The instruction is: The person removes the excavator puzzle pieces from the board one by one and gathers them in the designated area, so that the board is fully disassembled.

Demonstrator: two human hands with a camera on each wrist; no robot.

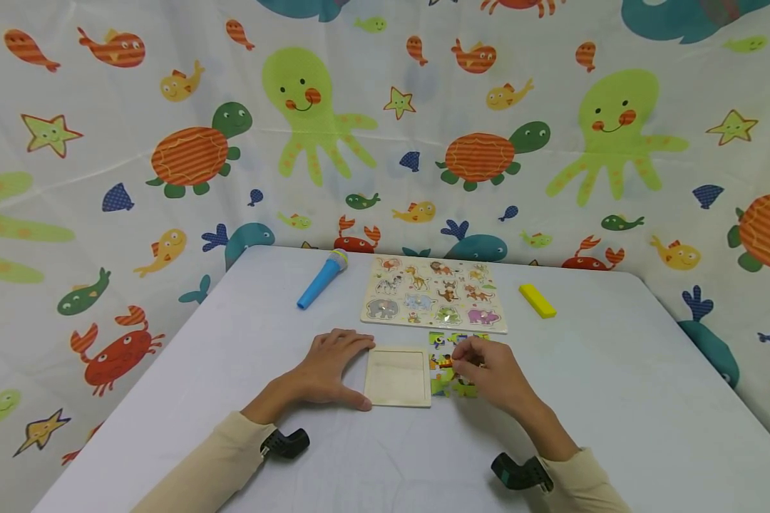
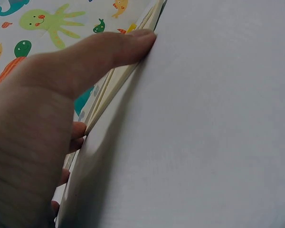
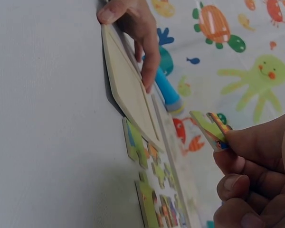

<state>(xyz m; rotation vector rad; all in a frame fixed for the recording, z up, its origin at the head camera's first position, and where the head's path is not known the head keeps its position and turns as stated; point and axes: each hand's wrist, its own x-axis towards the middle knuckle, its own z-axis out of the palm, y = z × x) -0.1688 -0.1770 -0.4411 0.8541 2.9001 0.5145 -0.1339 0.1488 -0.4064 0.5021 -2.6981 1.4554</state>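
Observation:
My left hand (image 1: 330, 367) holds the left side of a shallow, bare wooden puzzle tray (image 1: 398, 377); its thumb (image 2: 137, 45) touches the near corner and its fingers lie toward the far corner. In the right wrist view, the tray (image 3: 128, 80) shows a raised rim. Between right thumb and index finger, my right hand (image 1: 497, 374) pinches a jigsaw piece (image 3: 210, 130), green with an orange part, lifted above the table. Beneath that hand, several loose jigsaw pieces (image 1: 439, 345) lie just right of the tray, partly hidden by it.
Behind the tray lies a wooden animal peg puzzle board (image 1: 433, 292). A blue toy microphone (image 1: 321, 281) is at the back left, a yellow block (image 1: 537, 301) at the back right. The white table (image 1: 648, 399) meets a sea-animal curtain (image 1: 385, 142) at its far edge.

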